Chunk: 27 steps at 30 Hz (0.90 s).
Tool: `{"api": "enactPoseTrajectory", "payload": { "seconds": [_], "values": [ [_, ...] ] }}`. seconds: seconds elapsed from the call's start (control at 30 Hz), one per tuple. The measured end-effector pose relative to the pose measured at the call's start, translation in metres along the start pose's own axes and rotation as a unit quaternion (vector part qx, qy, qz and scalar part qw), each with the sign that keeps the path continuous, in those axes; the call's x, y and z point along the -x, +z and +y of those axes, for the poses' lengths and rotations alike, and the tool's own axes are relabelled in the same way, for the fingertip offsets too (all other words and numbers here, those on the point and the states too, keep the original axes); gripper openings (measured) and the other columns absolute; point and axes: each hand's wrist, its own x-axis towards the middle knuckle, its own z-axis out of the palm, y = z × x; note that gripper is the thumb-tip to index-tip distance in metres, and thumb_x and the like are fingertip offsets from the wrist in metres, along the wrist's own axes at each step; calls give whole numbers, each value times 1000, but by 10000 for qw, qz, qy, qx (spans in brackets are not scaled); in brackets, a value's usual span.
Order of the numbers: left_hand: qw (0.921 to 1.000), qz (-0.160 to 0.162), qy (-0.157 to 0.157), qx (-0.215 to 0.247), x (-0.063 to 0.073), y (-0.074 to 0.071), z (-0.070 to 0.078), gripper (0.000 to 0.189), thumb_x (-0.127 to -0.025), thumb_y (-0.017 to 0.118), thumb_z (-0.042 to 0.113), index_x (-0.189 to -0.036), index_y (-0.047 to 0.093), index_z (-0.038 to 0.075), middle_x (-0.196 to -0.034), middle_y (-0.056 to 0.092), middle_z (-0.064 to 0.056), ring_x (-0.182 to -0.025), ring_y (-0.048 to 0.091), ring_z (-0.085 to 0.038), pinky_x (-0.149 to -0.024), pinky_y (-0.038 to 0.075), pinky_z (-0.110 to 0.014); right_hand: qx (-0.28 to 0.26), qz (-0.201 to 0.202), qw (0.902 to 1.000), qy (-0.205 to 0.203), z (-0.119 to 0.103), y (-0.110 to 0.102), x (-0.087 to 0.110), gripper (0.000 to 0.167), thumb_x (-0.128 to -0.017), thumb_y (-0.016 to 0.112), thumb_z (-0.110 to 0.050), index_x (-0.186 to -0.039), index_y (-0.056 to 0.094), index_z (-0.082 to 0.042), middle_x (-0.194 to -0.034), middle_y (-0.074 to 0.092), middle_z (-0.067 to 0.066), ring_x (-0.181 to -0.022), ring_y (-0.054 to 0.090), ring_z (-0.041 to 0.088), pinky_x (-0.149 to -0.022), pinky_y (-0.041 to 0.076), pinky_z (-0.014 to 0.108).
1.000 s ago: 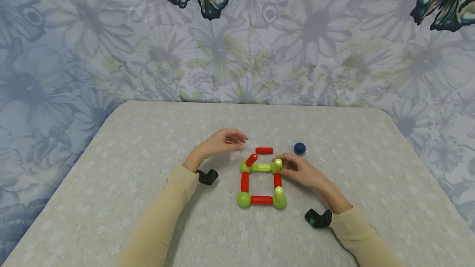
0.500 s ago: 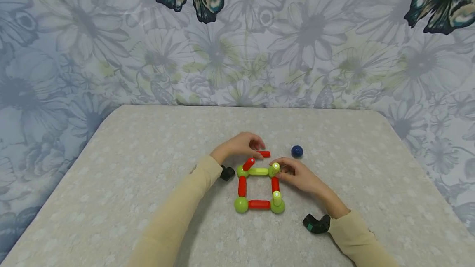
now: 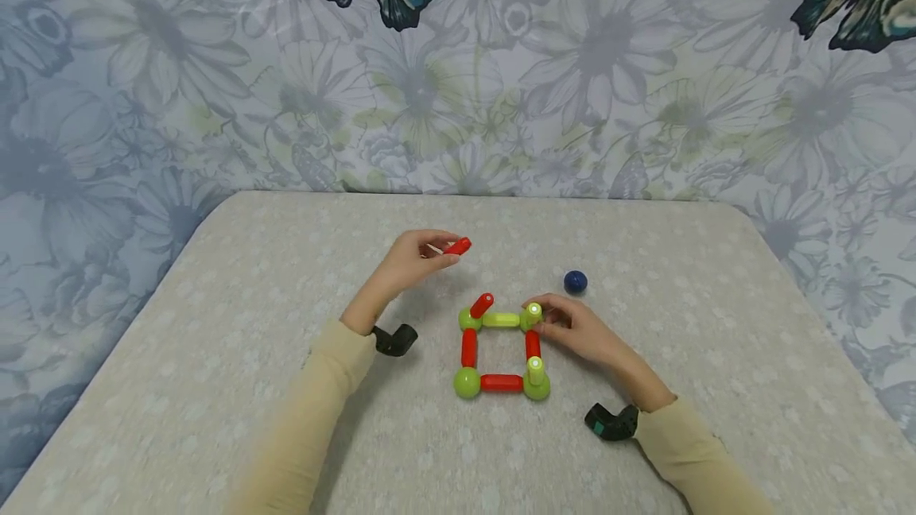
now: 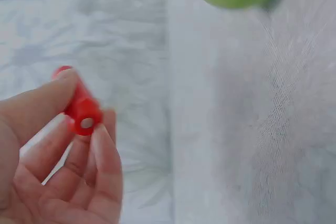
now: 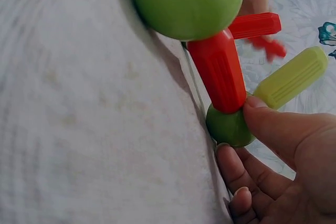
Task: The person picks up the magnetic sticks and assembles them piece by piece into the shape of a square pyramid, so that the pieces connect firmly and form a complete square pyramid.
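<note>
A square frame of green balls and short rods lies on the table. Red rods (image 3: 502, 383) form three sides and a yellow-green rod (image 3: 501, 320) the far one. Two yellow-green rods and one red rod (image 3: 483, 305) stick up from its corners. My left hand (image 3: 411, 261) pinches a loose red rod (image 4: 84, 103) between thumb and fingers, behind and left of the frame. My right hand (image 3: 580, 330) holds the far right green ball (image 5: 231, 125) with thumb and fingertips. The near left green ball (image 3: 467, 382) has no upright rod.
A dark blue ball (image 3: 576, 282) lies behind the frame, to the right. A patterned cloth covers the table (image 3: 644, 245), and a flowered backdrop (image 3: 608, 86) with butterflies rises at its far edge. Each wrist wears a black camera (image 3: 395, 340).
My left hand reached right to the loose red rod behind the frame, picked it up and carried it back left. My right hand stays at the far right ball.
</note>
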Motion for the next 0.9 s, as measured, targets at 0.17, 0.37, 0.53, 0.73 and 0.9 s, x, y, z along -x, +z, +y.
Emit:
{"api": "enactPoseTrajectory", "payload": {
  "seconds": [0.17, 0.37, 0.53, 0.73, 0.9],
  "values": [
    [9903, -230, -262, 1345, 49, -3, 9, 32, -88, 67, 11, -117, 61, -2, -109, 64, -12, -97, 59, -25, -84, 47, -39, -9, -4, 10000, -34, 1, 1, -2, 30, -90, 63, -7, -119, 59, -1, -101, 60, 5, -83, 53, 25, -72, 44, 30],
    [9655, -960, -54, 2421, 82, 24, 3, 29, -88, 64, 1, -114, 52, -5, -112, 62, -22, -103, 58, -33, -86, 47, -33, 113, 106, 9999, 77, -5, 2, -1, 29, -90, 63, -7, -119, 60, -4, -101, 60, 3, -82, 52, 23, -71, 44, 30],
    [9571, -1337, 347, 2546, 86, 46, -7, 36, -90, 61, 1, -122, 49, -9, -116, 59, -23, -106, 57, -31, -86, 47, -31, 173, 174, 9996, 147, -6, 3, 2, 29, -91, 62, -8, -119, 60, -5, -99, 59, 3, -81, 51, 23, -69, 43, 30],
    [9601, -1612, 317, 2263, 89, 60, -8, 30, -88, 64, 1, -116, 57, -7, -109, 63, -18, -99, 60, -26, -84, 48, -32, 300, 259, 9990, 221, -4, 5, 3, 28, -91, 62, -10, -119, 60, -6, -93, 58, 2, -79, 50, 22, -67, 42, 30],
    [9679, -1615, 267, 1909, 90, 64, -7, 32, -85, 66, -1, -116, 56, -7, -103, 64, -14, -94, 61, -23, -83, 49, -32, 347, 337, 9986, 222, -9, 6, 2, 28, -91, 62, -9, -119, 60, -3, -91, 57, 5, -79, 49, 23, -66, 41, 31]
  ]
}}
